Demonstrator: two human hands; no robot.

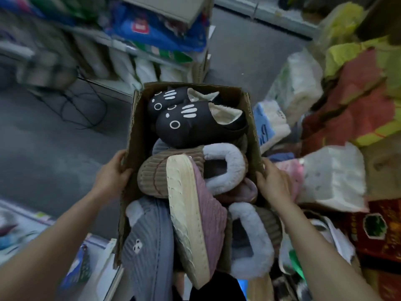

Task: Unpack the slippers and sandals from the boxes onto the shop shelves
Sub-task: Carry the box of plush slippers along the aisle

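A long open cardboard box (136, 124) full of slippers fills the middle of the view. My left hand (111, 173) grips its left wall and my right hand (273, 181) grips its right wall, so the box hangs between them above the floor. At the far end lie two black cat-face slippers (195, 124). Below them are brown corduroy slippers with pale fleece lining (223, 168), a pink slipper (210, 216) turned sole-out, and a grey ribbed slipper (147, 246) with a small panda mark.
Shop shelves (112, 42) with bagged goods run along the upper left. A black cable (84, 105) lies on the grey floor. Packs of tissue and wrapped goods (334, 177) pile up on the right, with a red printed box (377, 229) below them.
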